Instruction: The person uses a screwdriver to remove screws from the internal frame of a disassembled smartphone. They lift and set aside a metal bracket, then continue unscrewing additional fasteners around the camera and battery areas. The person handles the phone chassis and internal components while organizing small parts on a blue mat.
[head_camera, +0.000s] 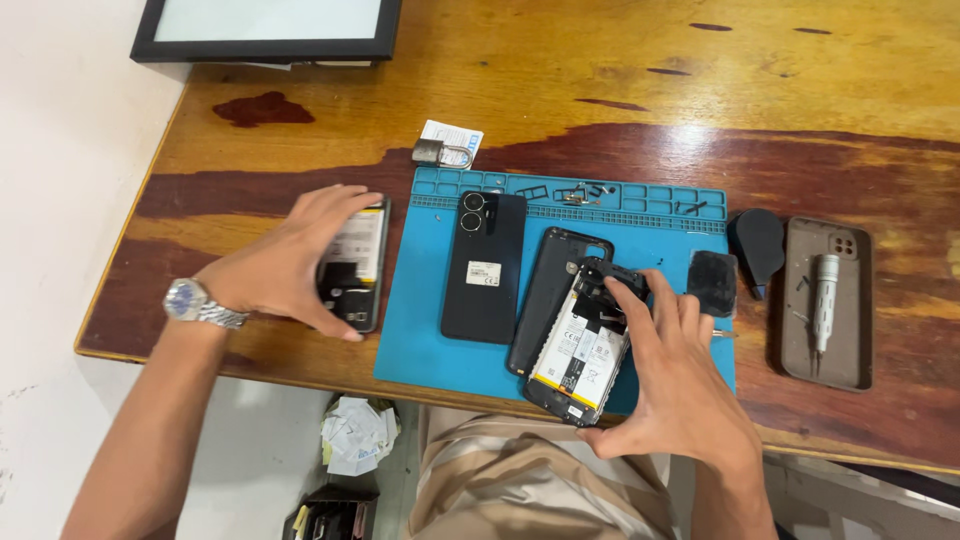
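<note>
My left hand (290, 262) lies over an opened phone (358, 272) on the bare wooden table, left of the blue mat (420, 340), fingers curled around its edges. My right hand (680, 385) holds a second opened phone (578, 355) with its battery showing, at the mat's front edge; my fingers touch a black cover piece (612, 280) at its top. A black back cover (548, 290) lies under that phone. A whole black phone (484, 265) lies face down on the mat between my hands.
A padlock (440, 153) on a small card sits behind the mat. Small screws and parts fill the mat's rear compartments (600, 195). To the right lie a black pad (712, 283), a black pick-shaped tool (757, 243) and a brown phone case (826, 300) holding a screwdriver. A framed panel (265, 30) stands far left.
</note>
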